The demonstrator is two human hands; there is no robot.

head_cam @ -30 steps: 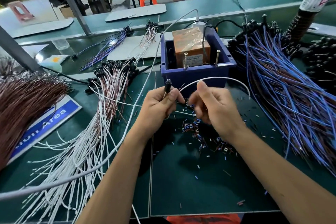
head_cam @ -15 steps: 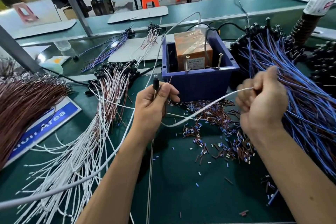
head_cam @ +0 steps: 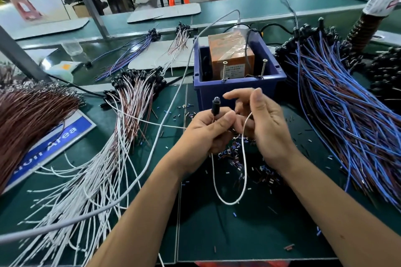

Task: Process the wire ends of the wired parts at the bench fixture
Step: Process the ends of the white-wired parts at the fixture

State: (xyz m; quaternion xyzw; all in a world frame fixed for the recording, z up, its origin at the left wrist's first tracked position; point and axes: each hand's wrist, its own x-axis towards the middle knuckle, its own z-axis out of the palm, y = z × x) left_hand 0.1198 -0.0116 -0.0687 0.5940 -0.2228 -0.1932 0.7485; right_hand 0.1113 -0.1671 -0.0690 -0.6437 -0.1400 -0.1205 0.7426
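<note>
Item: wired part (head_cam: 216, 105), centre bench, at 6 o'clock of the blue fixture box (head_cam: 238, 84). Left hand (head_cam: 208, 130) pinches its black head; right hand (head_cam: 265, 128) pinches the white lead (head_cam: 244, 158) — loop hanging. Advice: grip near the tip, feed straight — no kinks.

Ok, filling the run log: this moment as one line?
left hand: grips black part | right hand: pinches white wire | wire loops down | blue bin behind

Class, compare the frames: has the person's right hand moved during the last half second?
Yes. The right hand swung left, from the blue wire bundle back before the blue plastic box, meeting the left hand.
</note>
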